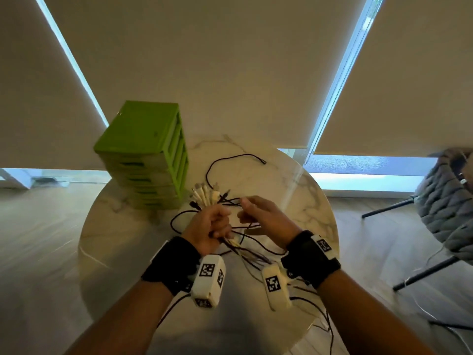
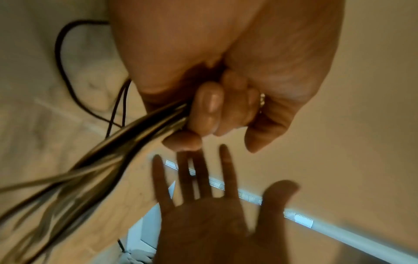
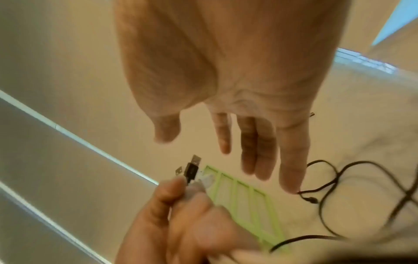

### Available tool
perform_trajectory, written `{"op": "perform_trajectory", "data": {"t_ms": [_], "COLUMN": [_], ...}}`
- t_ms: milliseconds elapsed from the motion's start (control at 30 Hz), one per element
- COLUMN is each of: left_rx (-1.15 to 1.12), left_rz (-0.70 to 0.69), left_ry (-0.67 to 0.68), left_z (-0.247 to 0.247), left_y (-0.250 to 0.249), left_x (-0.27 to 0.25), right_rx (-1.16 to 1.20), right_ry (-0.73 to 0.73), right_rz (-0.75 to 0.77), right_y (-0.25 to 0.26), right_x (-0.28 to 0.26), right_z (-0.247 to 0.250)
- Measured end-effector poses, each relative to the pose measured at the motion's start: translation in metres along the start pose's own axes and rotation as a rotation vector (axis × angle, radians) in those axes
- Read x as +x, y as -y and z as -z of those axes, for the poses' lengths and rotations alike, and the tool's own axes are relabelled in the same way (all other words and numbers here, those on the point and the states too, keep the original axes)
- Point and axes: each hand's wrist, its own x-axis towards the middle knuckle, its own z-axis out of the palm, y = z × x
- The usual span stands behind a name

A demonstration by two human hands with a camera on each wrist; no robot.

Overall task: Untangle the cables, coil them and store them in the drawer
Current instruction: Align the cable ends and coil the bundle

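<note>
While held above the marble worktop (image 1: 294, 190), left hand (image 1: 210, 226) grips the cable bundle (image 1: 204, 198), plugs fanned toward 12 o'clock; right hand (image 1: 266, 216) just beside, fingers (image 3: 291, 160) straight, holding nothing. Green drawer unit (image 1: 146, 155) at 11 o'clock.

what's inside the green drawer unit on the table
Cannot tell. The green drawer unit stands on the marble table with its drawers all pushed in, hiding any contents. The cable bundle is outside it, gripped in the left hand.
</note>
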Motion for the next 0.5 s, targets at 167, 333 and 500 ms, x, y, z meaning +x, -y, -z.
{"op": "perform_trajectory", "data": {"t_ms": [167,333,500], "left_rx": [0.251,0.322,0.387], "left_rz": [0.115,0.192,0.285], "left_ry": [0.099,0.113,0.176], "left_z": [0.013,0.050,0.091], "left_y": [-0.001,-0.008,-0.006], "left_x": [-0.019,-0.030,-0.045], "right_rx": [-0.001,-0.242,-0.242], "right_ry": [0.017,0.124,0.130], "right_rz": [0.192,0.254,0.209], "right_y": [0.029,0.045,0.030], "right_x": [0.031,0.050,0.054], "right_z": [-0.041,-0.077,-0.119]}}
